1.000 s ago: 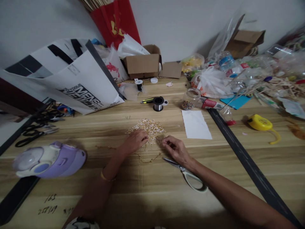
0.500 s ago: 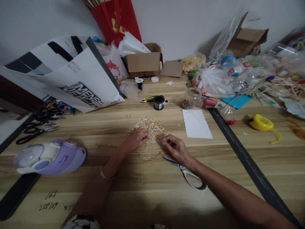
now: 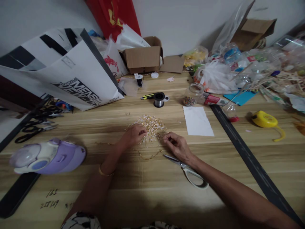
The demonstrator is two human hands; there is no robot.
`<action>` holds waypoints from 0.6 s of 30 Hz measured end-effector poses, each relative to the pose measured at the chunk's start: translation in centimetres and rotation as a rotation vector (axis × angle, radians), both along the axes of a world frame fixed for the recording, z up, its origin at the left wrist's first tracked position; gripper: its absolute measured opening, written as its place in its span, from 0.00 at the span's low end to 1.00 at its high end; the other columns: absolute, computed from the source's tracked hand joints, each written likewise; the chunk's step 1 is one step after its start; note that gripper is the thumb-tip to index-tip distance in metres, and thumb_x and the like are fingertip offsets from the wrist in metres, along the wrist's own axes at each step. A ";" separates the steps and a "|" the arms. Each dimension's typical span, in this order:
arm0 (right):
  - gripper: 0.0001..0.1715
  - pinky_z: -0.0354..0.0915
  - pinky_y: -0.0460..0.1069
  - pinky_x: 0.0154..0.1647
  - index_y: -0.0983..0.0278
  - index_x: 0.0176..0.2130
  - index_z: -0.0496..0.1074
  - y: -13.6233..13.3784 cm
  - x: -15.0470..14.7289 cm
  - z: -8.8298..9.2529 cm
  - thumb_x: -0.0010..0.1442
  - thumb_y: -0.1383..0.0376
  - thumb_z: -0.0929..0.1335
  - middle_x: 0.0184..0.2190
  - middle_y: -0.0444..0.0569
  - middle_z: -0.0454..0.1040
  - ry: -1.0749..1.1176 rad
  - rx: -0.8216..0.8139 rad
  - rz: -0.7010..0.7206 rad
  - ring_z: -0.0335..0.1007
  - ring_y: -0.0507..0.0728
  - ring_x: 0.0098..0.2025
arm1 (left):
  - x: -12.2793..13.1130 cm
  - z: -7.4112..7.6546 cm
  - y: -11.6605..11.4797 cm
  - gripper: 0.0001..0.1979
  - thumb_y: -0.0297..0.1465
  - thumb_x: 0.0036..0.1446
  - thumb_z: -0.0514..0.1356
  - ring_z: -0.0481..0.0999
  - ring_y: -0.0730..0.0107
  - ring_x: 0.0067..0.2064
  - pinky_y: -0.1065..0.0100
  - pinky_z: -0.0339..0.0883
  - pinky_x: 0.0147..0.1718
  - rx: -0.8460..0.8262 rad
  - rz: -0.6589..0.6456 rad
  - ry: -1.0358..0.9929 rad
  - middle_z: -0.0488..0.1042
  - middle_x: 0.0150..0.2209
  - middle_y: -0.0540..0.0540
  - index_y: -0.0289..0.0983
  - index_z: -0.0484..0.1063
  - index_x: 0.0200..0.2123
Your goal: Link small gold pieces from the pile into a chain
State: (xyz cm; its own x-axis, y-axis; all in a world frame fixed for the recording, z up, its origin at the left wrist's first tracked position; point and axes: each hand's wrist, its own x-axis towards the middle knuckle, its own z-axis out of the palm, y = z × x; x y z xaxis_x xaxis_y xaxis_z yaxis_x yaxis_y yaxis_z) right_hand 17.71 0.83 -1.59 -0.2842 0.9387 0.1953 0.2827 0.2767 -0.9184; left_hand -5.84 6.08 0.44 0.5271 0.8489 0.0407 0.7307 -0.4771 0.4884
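Observation:
A heap of small gold and silver beads and pins (image 3: 150, 124) lies in the middle of the wooden table (image 3: 152, 187). My left hand (image 3: 133, 136) rests at the heap's near left edge with its fingers curled and pinched on small pieces I cannot make out. My right hand (image 3: 177, 147) sits at the heap's near right edge, fingertips pinched together over the beads. A thin gold chain (image 3: 149, 156) curves on the table between the two wrists. White-handled scissors (image 3: 190, 173) lie under my right forearm.
A purple and white device (image 3: 46, 156) sits at the left. A wire spool (image 3: 159, 99), a bead jar (image 3: 192, 96), white paper (image 3: 197, 121) and a yellow tape measure (image 3: 265, 120) lie beyond. A big paper bag (image 3: 69, 74), cardboard boxes (image 3: 143, 57) and plastic clutter line the back.
Both hands stay at the bead heap with only small finger shifts. The camera has tilted slightly, so everything sits a little higher in view.

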 end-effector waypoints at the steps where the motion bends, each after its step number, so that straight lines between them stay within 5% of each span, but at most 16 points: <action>1: 0.07 0.60 0.45 0.29 0.65 0.31 0.70 0.0 0.0 0.0 0.57 0.64 0.65 0.27 0.46 0.71 0.007 -0.013 -0.007 0.65 0.52 0.29 | 0.1 0.0 -0.1 0.08 0.29 0.55 0.55 0.67 0.69 0.32 0.67 0.60 0.34 0.005 -0.002 -0.007 0.70 0.26 0.47 0.35 0.72 0.27; 10: 0.11 0.60 0.45 0.28 0.66 0.31 0.70 0.3 0.1 -0.3 0.57 0.60 0.65 0.26 0.46 0.70 0.098 -0.119 -0.023 0.63 0.51 0.28 | 3.0 0.4 -2.1 0.15 0.25 0.57 0.54 0.64 0.62 0.49 0.60 0.60 0.50 0.169 -0.197 0.014 0.67 0.45 0.42 0.37 0.70 0.47; 18: 0.11 0.57 0.44 0.26 0.66 0.31 0.69 0.3 0.1 0.0 0.57 0.59 0.66 0.25 0.44 0.67 0.150 -0.185 -0.043 0.60 0.50 0.26 | 3.0 0.5 -2.3 0.09 0.27 0.59 0.53 0.63 0.63 0.46 0.60 0.61 0.48 0.217 -0.275 0.077 0.69 0.40 0.43 0.35 0.73 0.37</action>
